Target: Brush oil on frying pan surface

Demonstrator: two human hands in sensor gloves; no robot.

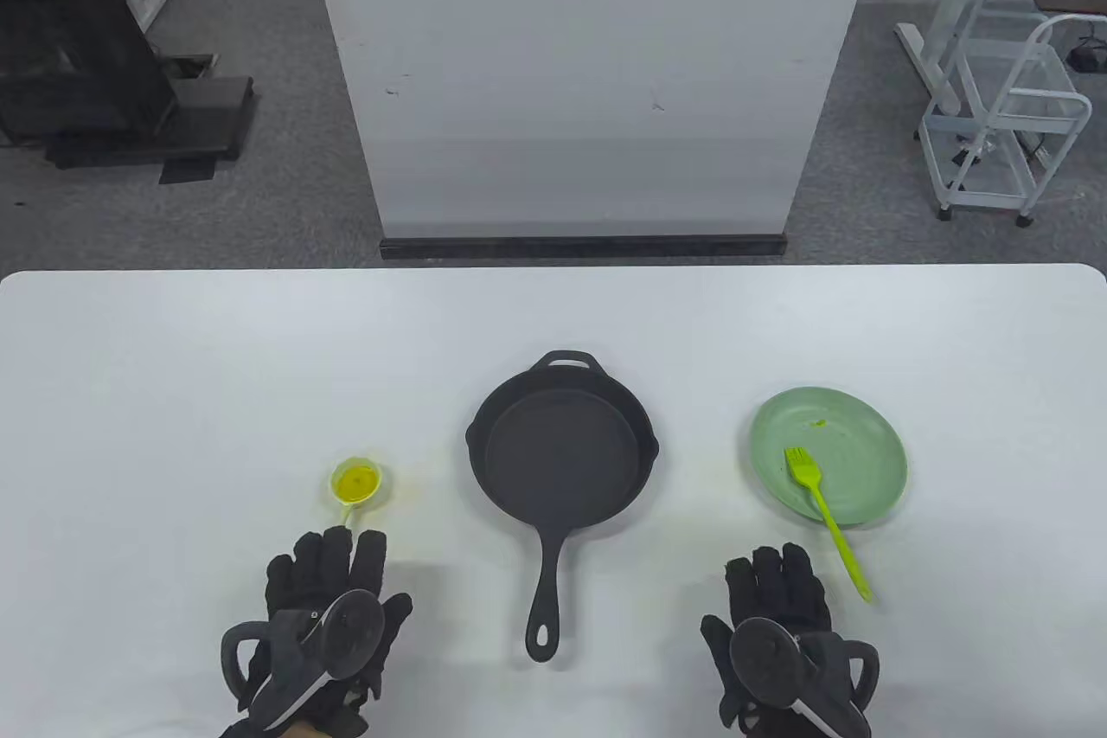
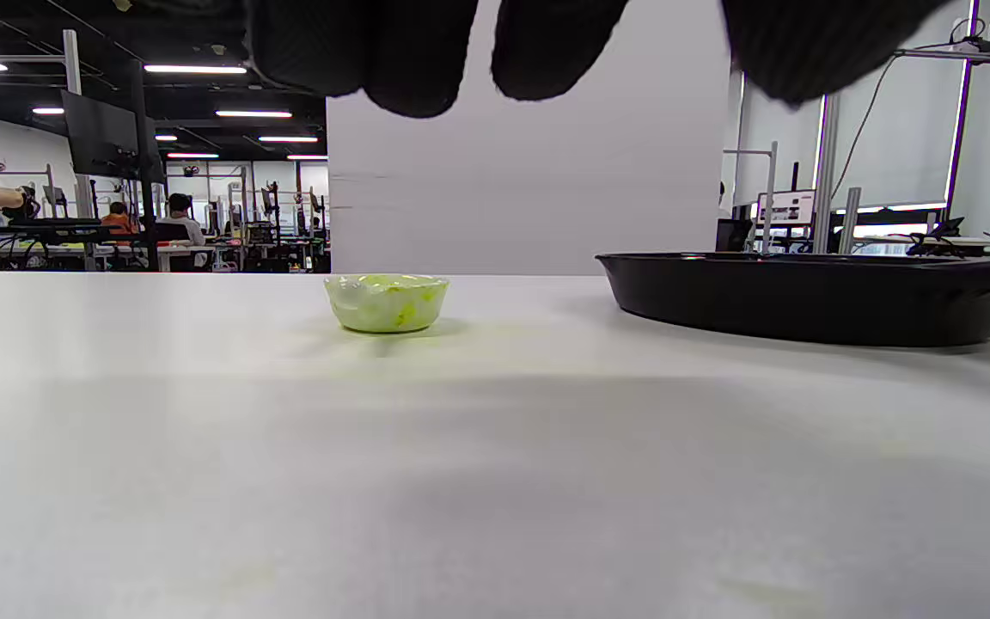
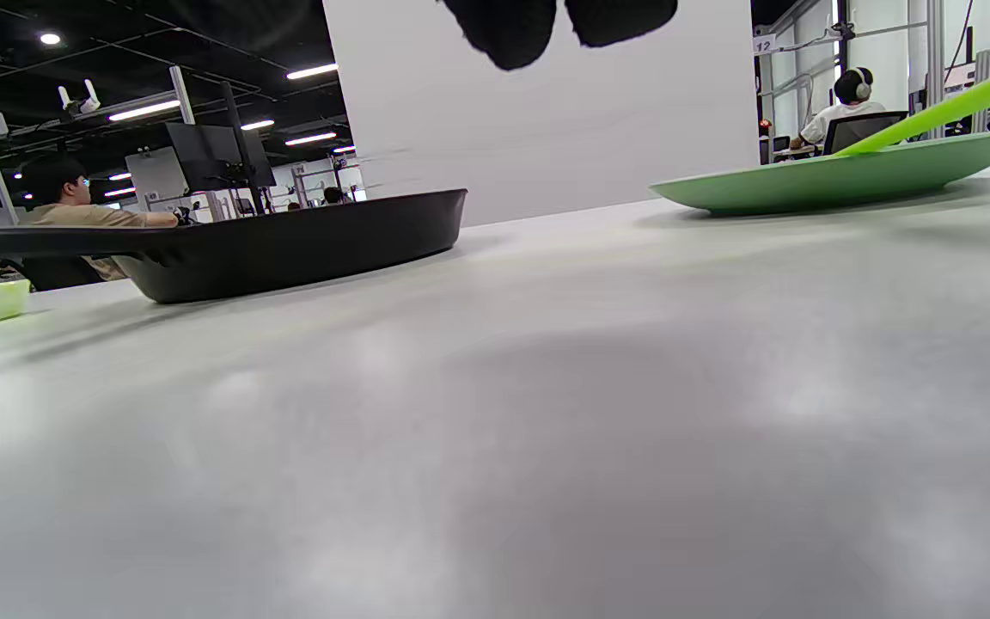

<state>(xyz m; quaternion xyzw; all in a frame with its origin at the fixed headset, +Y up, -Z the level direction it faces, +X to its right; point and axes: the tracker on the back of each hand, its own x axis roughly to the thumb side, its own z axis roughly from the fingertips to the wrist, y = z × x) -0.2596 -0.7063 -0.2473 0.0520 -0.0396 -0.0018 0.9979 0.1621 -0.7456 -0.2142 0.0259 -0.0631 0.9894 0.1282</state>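
A black cast-iron frying pan [image 1: 562, 448] sits mid-table, its handle pointing toward me; it also shows in the left wrist view [image 2: 813, 292] and the right wrist view [image 3: 289, 245]. A small cup of yellow oil [image 1: 355, 483] stands to its left, also seen in the left wrist view [image 2: 386, 302]. A green silicone brush [image 1: 826, 516] lies with its bristles on a green plate [image 1: 865, 426], its handle sticking out over the table. My left hand [image 1: 324, 600] lies flat and empty just below the cup. My right hand [image 1: 778, 600] lies flat and empty, left of the brush handle.
A white panel [image 1: 588, 72] stands behind the table's far edge. A white wire cart [image 1: 1003, 115] stands on the floor at the back right. Both hands lie near the table's front edge.
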